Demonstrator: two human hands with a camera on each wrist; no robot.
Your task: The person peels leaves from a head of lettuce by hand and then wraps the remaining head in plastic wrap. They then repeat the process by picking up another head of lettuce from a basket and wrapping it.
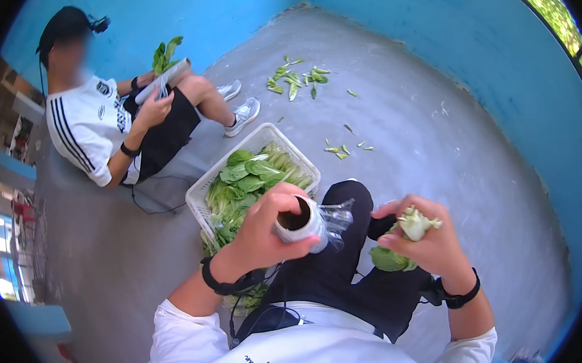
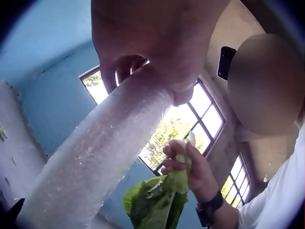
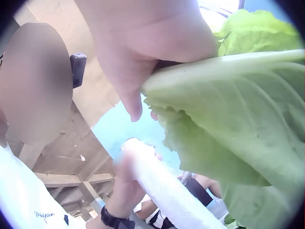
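My left hand (image 1: 261, 232) grips a roll of clear plastic wrap (image 1: 303, 236) at its end, the hollow core facing up at the head camera. A loose flap of film (image 1: 337, 220) sticks out from the roll's right side. In the left wrist view the long wrapped roll (image 2: 100, 148) slants down from the fingers. My right hand (image 1: 438, 242) holds a leafy green vegetable (image 1: 415, 224) by its pale stem base, leaves hanging below the hand. The right wrist view shows its broad ribbed leaf (image 3: 224, 105) close up. Roll and vegetable are held apart, above my lap.
A white plastic crate (image 1: 308, 163) heaped with leafy greens (image 1: 243, 178) stands on the floor beyond my left hand. More greens (image 1: 245, 301) lie under my left forearm. Loose leaves (image 1: 294, 83) are scattered ahead. Another person (image 1: 94, 121) sits at left, holding a roll and greens.
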